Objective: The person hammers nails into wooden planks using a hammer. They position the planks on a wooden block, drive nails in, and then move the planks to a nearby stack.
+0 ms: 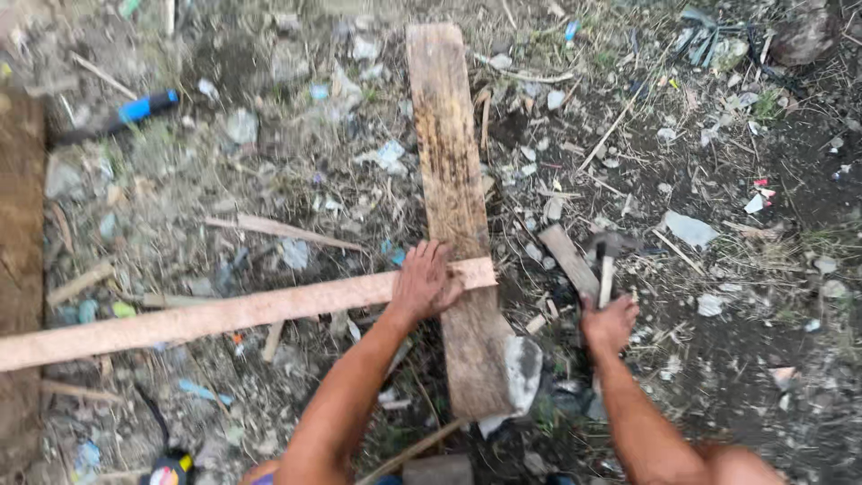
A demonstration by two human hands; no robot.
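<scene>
Under the left hand (426, 286), fingers spread flat, a thin strip (224, 314) crosses a wide plank (453, 207); right-hand (609, 323) fingers grip a hammer (606, 265). A glancing swing could hit those pinning fingers

The ground (269, 162) was bare dirt, littered all over with scraps of paper, plastic and dry sticks. A blue-handled tool (135, 110) lay on it near the upper left. At the far left edge ran a dark brown board (20, 207), partly out of sight. A thin wood sliver (283, 230) lay aslant in the middle of the litter. Down at the bottom edge sat a yellow and black tape measure (171, 467). A pale sheet of paper (690, 228) lay off to the right, and a clump of dark rubbish (718, 36) was heaped at the upper right.
</scene>
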